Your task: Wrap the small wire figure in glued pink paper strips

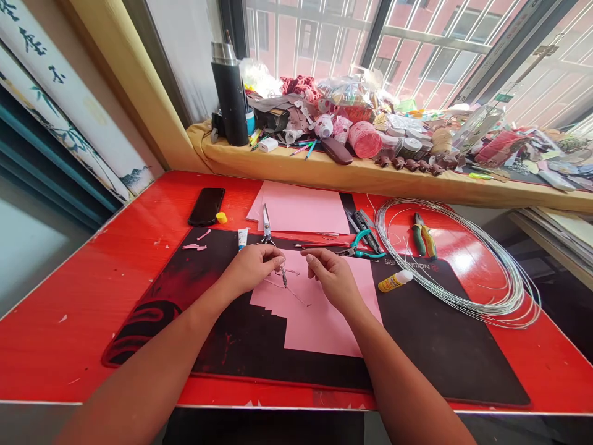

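My left hand (259, 267) pinches the top of a small twisted wire figure (285, 279), whose thin limbs spread out below the fingers. To its right is my right hand (330, 275), raised above the pink paper, with its thumb and forefinger near each other; whether anything thin lies between them is too small to tell. Beneath both hands lies a pink sheet (324, 327) with a stepped cut edge at its left. Scissors (266, 225) lie just beyond my left hand, beside a small white-and-blue tube (243, 238).
On the black mat (430, 334) lies a glue stick (395, 281). Teal pliers (359, 246), a large wire coil (500, 296) and yellow-green pliers (425, 238) are at the right. A phone (206, 207), yellow cap (222, 217) and pink sheets (301, 209) lie farther back.
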`<state>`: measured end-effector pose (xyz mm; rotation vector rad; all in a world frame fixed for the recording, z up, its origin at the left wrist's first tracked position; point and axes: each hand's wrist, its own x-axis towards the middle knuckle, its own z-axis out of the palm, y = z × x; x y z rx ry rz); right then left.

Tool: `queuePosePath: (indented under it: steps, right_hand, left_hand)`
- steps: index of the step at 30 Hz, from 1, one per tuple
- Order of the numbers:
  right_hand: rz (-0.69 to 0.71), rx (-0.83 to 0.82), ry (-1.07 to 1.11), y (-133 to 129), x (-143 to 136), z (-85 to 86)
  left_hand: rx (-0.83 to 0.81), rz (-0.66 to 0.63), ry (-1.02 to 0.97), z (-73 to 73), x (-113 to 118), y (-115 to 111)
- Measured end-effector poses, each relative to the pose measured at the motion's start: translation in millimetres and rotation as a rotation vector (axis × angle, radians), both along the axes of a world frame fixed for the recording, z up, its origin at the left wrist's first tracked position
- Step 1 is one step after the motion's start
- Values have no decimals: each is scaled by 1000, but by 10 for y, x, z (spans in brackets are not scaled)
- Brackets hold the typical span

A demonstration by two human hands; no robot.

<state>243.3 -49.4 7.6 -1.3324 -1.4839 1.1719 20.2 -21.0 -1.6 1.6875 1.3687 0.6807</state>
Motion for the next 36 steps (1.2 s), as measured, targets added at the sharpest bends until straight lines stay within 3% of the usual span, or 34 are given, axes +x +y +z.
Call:
queuePosePath:
  steps: [11,19,36]
  right_hand:
    - [-12,38,-69,-10,-1,-3]
    - [33,83,-277,7,23,-87]
    - [129,34,-252,-1,-10,-56]
  left_hand:
    - [99,-2,129,-75,48,-3]
    - [151,-14,150,-40,70,-29]
    - [151,-14,160,-54,64,-27]
